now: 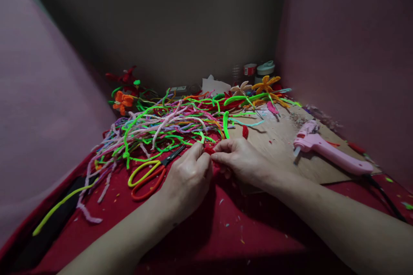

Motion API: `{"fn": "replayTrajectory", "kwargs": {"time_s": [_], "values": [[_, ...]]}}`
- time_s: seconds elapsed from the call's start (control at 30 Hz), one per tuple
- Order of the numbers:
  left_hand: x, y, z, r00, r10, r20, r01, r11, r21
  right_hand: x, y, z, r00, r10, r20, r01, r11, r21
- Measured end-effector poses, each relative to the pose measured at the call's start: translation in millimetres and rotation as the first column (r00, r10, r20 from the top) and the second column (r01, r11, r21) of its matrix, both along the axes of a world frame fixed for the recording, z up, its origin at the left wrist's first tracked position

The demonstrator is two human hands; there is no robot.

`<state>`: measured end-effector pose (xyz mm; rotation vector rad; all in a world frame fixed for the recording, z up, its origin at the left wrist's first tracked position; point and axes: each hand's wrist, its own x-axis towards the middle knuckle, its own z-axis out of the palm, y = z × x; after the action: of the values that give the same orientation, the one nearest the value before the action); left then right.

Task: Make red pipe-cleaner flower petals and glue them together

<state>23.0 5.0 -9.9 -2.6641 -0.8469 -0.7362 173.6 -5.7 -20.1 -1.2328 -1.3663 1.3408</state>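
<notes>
Between my two hands is a short red pipe cleaner (pixel 209 151), mostly hidden by the fingers. My left hand (pixel 190 172) is closed, pinching its left side between thumb and forefinger. From the right, my right hand (pixel 240 159) pinches the same red piece, its fingertips almost meeting the left ones. Just left of my left hand lie scissors (pixel 146 179) with yellow and red handles, the dark blades pointing toward the pile. A loose red piece (pixel 245 132) and a green bent pipe cleaner (pixel 226 125) rest beyond my right hand.
A tangled heap of coloured pipe cleaners (pixel 167 122) covers the back left. To the right, a pink glue gun (pixel 332 148) lies on a brown board (pixel 274 146), its cord trailing off. Finished flowers (pixel 266 84), a lidded bottle (pixel 265 71) and white paper (pixel 215 85) stand behind.
</notes>
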Motion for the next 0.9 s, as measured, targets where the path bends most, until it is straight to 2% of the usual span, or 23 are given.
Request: {"fn": "replayTrajectory", "kwargs": {"time_s": [0.07,0.2,0.27,0.33,0.4,0.43,0.47,0.53,0.57,0.6,0.63,0.67,0.73,0.77,0.87,0.9], "values": [[0.5,-0.2,0.1,1.0,-0.004,0.016,0.004,1.0,-0.012,0.1,0.4,-0.2,1.0,0.008,0.005,-0.008,1.0,-0.01],[1.0,0.4,4.0,0.996,-0.024,0.083,0.029,0.997,-0.066,-0.5,-0.4,2.2,0.998,0.003,0.056,-0.009,0.995,0.098],[0.4,1.1,10.2,0.99,-0.04,0.133,0.054,0.993,-0.104,-0.9,-1.3,5.0,0.998,0.014,0.053,-0.018,0.998,0.065],[-1.1,2.5,18.9,0.977,-0.019,0.214,0.061,0.98,-0.191,-0.9,-1.8,7.5,0.999,-0.004,0.033,0.004,1.0,0.023],[-3.2,4.6,27.5,0.941,0.086,0.326,0.036,0.935,-0.353,-0.3,-1.9,8.3,0.998,-0.062,0.017,0.061,0.996,0.058],[-4.3,6.0,30.8,0.917,0.164,0.363,0.029,0.882,-0.471,0.2,-1.9,7.8,0.996,-0.093,0.015,0.091,0.99,0.104],[-5.3,7.5,33.1,0.895,0.241,0.376,0.04,0.795,-0.605,0.8,-1.9,7.0,0.993,-0.12,0.016,0.116,0.98,0.162],[-6.5,10.4,34.4,0.871,0.333,0.36,0.142,0.531,-0.835,1.8,-2.1,4.7,0.986,-0.163,0.038,0.146,0.951,0.274],[-6.7,11.6,33.8,0.865,0.352,0.359,0.215,0.388,-0.897,2.2,-2.2,3.6,0.982,-0.179,0.057,0.152,0.936,0.316],[-6.5,12.4,32.6,0.851,0.366,0.377,0.289,0.273,-0.918,2.3,-2.4,2.8,0.978,-0.194,0.076,0.156,0.925,0.347],[-6.1,12.7,31.4,0.826,0.387,0.411,0.359,0.202,-0.911,2.2,-2.5,2.4,0.975,-0.204,0.089,0.159,0.919,0.361],[-5.4,12.4,30.5,0.795,0.41,0.448,0.415,0.172,-0.893,1.9,-2.6,2.3,0.975,-0.206,0.089,0.162,0.921,0.356],[-3.7,10.4,30.2,0.749,0.436,0.499,0.464,0.192,-0.864,0.8,-2.2,2.9,0.985,-0.166,0.037,0.149,0.946,0.288],[-2.7,8.9,31.0,0.737,0.432,0.52,0.466,0.233,-0.854,0.2,-1.8,3.4,0.992,-0.129,-0.012,0.128,0.965,0.231],[0.1,5.2,34.7,0.729,0.395,0.559,0.4,0.417,-0.816,-1.1,-0.8,5.5,0.985,-0.036,-0.169,0.049,0.997,0.068],[0.7,4.8,35.7,0.736,0.385,0.557,0.37,0.46,-0.807,-1.0,-0.7,6.2,0.979,-0.035,-0.2,0.042,0.998,0.035]]}}
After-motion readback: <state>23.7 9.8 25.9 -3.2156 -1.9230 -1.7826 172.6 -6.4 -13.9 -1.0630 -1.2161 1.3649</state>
